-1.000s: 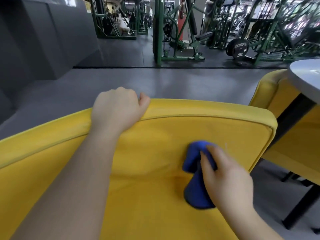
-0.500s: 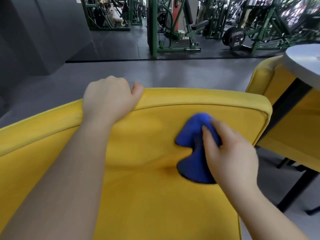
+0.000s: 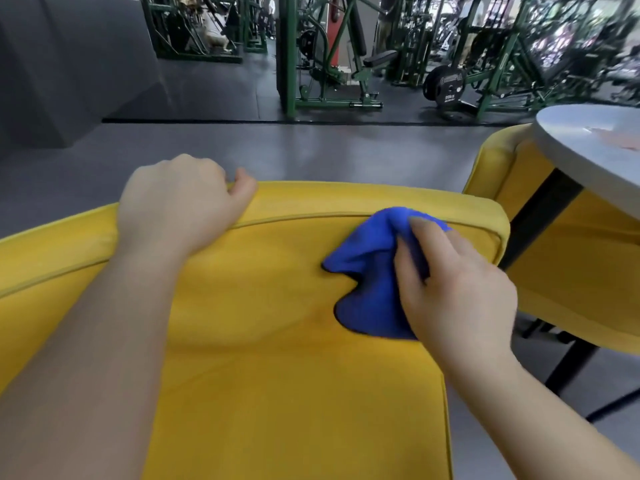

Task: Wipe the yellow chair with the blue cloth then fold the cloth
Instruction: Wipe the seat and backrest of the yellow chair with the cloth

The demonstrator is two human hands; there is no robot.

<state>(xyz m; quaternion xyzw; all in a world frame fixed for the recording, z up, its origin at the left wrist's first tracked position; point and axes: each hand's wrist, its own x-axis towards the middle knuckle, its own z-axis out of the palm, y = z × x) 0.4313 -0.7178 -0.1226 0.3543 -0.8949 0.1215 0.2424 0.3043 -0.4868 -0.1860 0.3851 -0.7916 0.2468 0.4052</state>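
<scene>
A grey floor (image 3: 311, 150) runs back to rows of green gym machines (image 3: 325, 64). Nearest the camera, the yellow chair (image 3: 277, 341) fills the lower frame, its padded backrest curving across from left to right with a piped seam just under the top edge. To the right stands a white round counter (image 3: 588, 143) on a dark leg, with a second yellow chair (image 3: 571, 271) tucked beneath it, close beside the first. Two bare forearms reach in from below. The left grip (image 3: 180, 202) is closed over the backrest's top edge, fingers curled down the far side and thumb lying along the top. The right grip (image 3: 457, 289), slightly blurred, holds the blue cloth (image 3: 367, 265) bunched under its fingers and thumb, pressing it against the backrest's inner face near the upper right corner. The cloth's top touches the piped seam and a loose fold hangs down to the left of the palm. A black weight plate (image 3: 446, 86) leans among the machines.
</scene>
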